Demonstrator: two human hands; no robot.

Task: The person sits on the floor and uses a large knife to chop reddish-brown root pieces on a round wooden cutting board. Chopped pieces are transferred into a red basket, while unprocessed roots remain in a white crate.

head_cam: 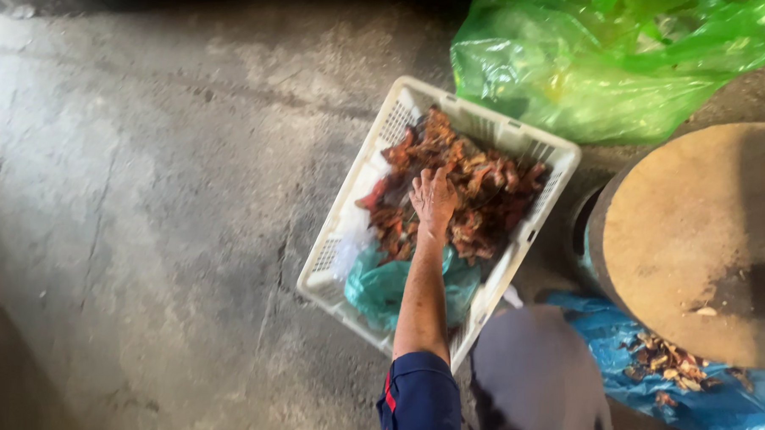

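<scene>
One hand [433,198] is down in the white crate [481,122], fingers [422,181] spread loosely on the heap of reddish-brown pieces [483,194], gripping nothing that shows. I can't tell which hand it is. Teal bag [376,287] is bunched at the crate's near edge. Open concrete floor [145,206] lies off to one side; green bag [614,54] and round wooden block [705,238] crowd the other.

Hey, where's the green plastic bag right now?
The green plastic bag lies on the concrete floor at the head view's top right, just behind the white basket and above the round wooden block.
</scene>
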